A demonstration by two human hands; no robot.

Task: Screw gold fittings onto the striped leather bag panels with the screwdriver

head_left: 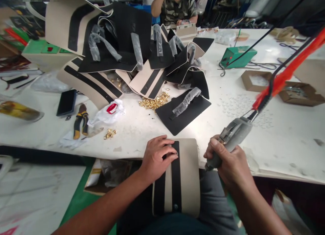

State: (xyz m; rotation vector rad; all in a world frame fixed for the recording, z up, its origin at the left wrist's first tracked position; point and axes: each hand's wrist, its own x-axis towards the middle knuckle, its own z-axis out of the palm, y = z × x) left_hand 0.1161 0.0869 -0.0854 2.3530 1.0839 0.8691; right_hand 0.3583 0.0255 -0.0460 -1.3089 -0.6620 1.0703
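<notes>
A beige panel with two black strips (189,181) lies across the lap and leans on the table's front edge. My left hand (157,157) rests on its upper part, with thumb and fingertips closed around a small screw (177,153) on the right-hand strip. Near the bottom of that same strip sits another screw head (175,206). To the right, my right hand (225,157) is wrapped around a grey electric screwdriver (235,133). Its tip points down and left, apart from the panel, and a red-wrapped cord (291,69) runs up from its back end.
Black and beige panels with plastic-wrapped handles (114,42) are heaped on the white table (228,116). Gold-coloured hardware (154,101), pliers (81,121) and a phone (66,102) lie nearby. A green power box (238,56) and cardboard trays (302,93) stand right. Another person (177,8) sits opposite.
</notes>
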